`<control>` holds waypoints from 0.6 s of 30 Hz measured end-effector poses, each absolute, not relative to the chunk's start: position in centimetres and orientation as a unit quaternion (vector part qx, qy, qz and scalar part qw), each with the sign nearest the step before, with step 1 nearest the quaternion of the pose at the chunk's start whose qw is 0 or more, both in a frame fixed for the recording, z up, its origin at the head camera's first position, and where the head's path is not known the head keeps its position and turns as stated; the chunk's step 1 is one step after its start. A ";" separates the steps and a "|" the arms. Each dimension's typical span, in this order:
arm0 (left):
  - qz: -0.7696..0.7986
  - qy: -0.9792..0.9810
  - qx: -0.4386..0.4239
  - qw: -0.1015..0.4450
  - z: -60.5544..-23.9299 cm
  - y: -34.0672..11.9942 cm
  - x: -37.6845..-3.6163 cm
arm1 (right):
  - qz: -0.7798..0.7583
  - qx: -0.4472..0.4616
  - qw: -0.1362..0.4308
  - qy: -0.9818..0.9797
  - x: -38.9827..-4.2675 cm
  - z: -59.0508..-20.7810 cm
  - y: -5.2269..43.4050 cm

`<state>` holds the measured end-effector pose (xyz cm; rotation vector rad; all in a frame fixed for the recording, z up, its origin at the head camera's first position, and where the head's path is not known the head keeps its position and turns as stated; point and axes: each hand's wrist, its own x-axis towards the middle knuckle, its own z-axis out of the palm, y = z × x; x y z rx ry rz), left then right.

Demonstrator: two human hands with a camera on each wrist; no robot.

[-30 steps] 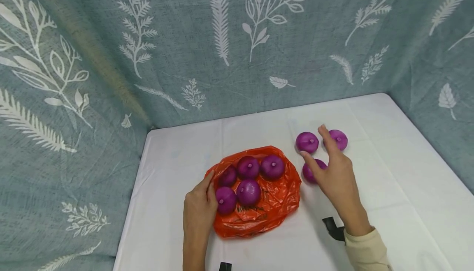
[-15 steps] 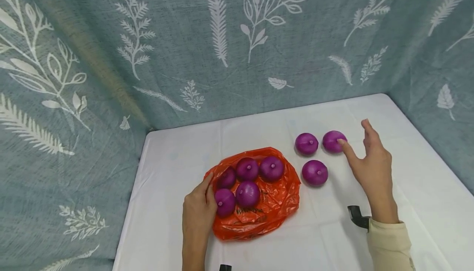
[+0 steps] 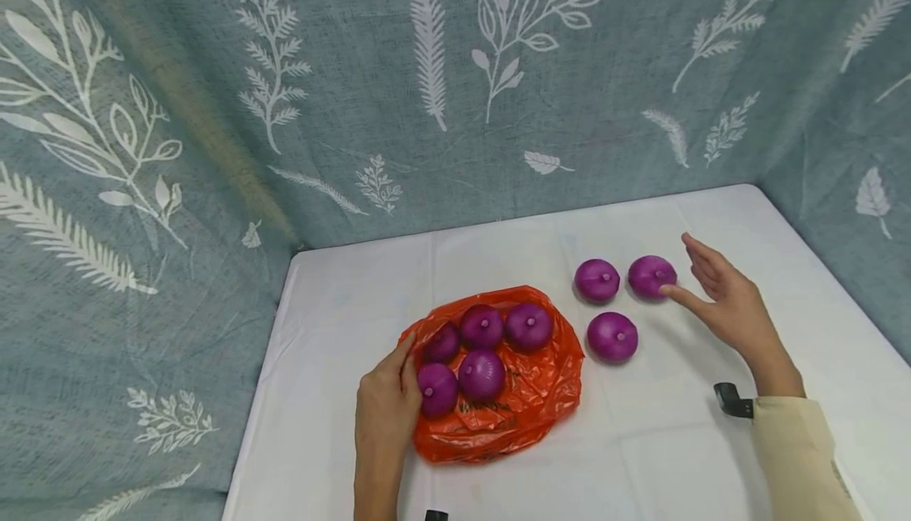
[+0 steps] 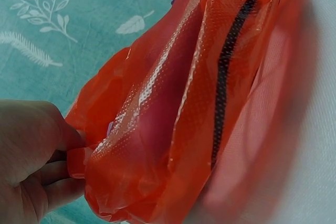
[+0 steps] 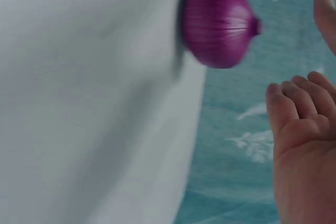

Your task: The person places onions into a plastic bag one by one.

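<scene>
An orange-red plastic bag (image 3: 530, 418) lies spread open on the table, with several purple onions (image 3: 481, 375) inside. My left hand (image 3: 387, 398) pinches the bag's left edge; in the left wrist view the thumb and fingers (image 4: 63, 184) close on a fold of the plastic. Three more onions stand on the cloth to the right of the bag: a near one (image 3: 612, 337), a back-left one (image 3: 597, 281) and a back-right one (image 3: 652, 277). Beside the last, my right hand (image 3: 736, 307) hovers with thumb and fingers apart, holding nothing. Its thumb tip overlaps that onion in the head view.
A white cloth covers the table (image 3: 342, 307). Behind and to the sides hangs a blue-green curtain (image 3: 356, 70) with white leaf prints. A black wrist mount (image 3: 733, 401) sticks out by the right sleeve (image 3: 793, 450).
My right hand has moved right, from over the loose onions to beside the back-right one. The left hand keeps its hold on the bag, and the onions have stayed in place.
</scene>
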<state>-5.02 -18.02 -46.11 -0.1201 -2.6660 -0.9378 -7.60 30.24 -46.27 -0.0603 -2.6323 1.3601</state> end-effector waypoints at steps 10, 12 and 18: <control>-0.324 -0.931 -0.044 0.162 -46.0 -18.0 -4.9 | 0.468 -0.003 0.047 -0.882 -9.0 -48.4 30.5; -0.323 -0.932 -0.042 0.162 -46.0 -18.0 -4.8 | 0.464 0.000 0.037 -0.885 -9.2 -48.6 30.5; -0.319 -0.933 -0.037 0.161 -45.9 -18.1 -4.8 | 0.435 -0.005 0.016 -0.900 -9.5 -49.0 30.3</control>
